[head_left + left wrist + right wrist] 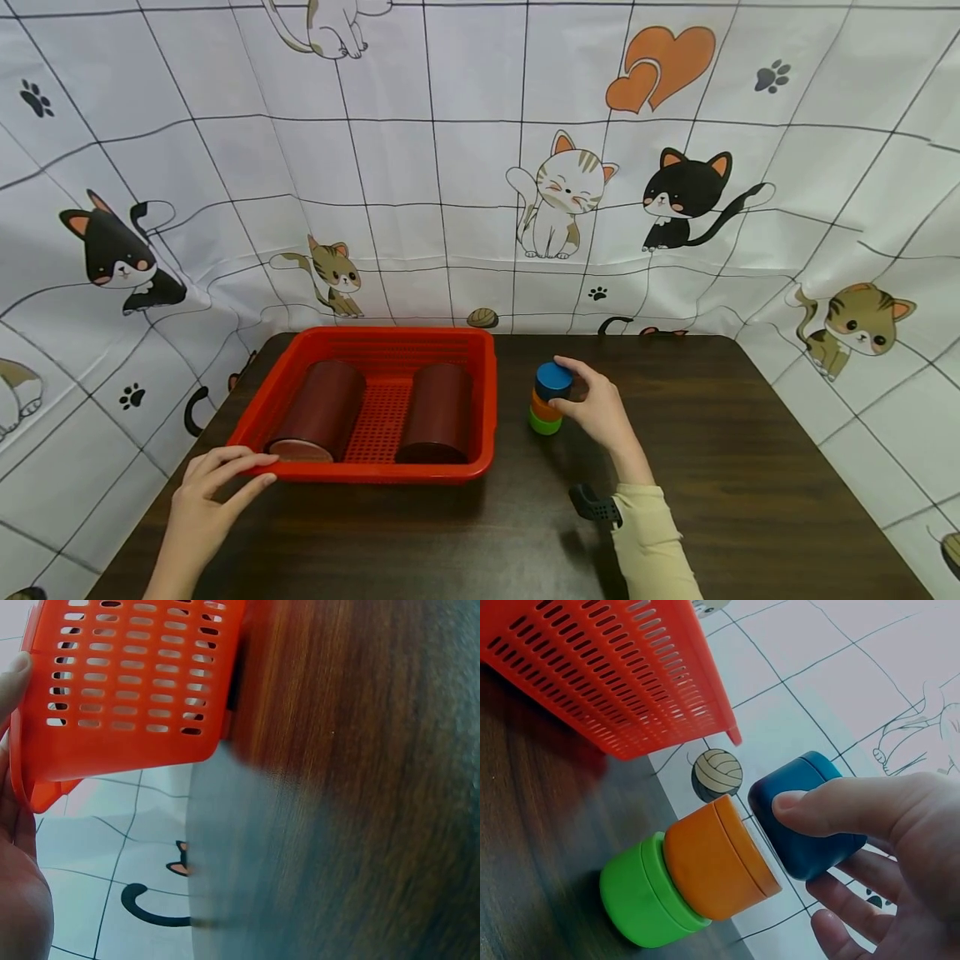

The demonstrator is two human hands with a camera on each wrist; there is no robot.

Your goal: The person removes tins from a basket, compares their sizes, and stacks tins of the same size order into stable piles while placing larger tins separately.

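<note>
1. Seemingly, the step is stacking or unstacking the blue jar; which is unclear.
2. The right hand pinches it just above the orange jar, which tops the green jar on the surface, beside the basket.
3. The left hand pinches the basket's edge.
4. Either way, the next move probably needs steadiness.

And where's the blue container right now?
In the head view, the blue container is right of the red basket, in the grip of the right hand; the right wrist view shows it just above the orange container, not touching.
</note>
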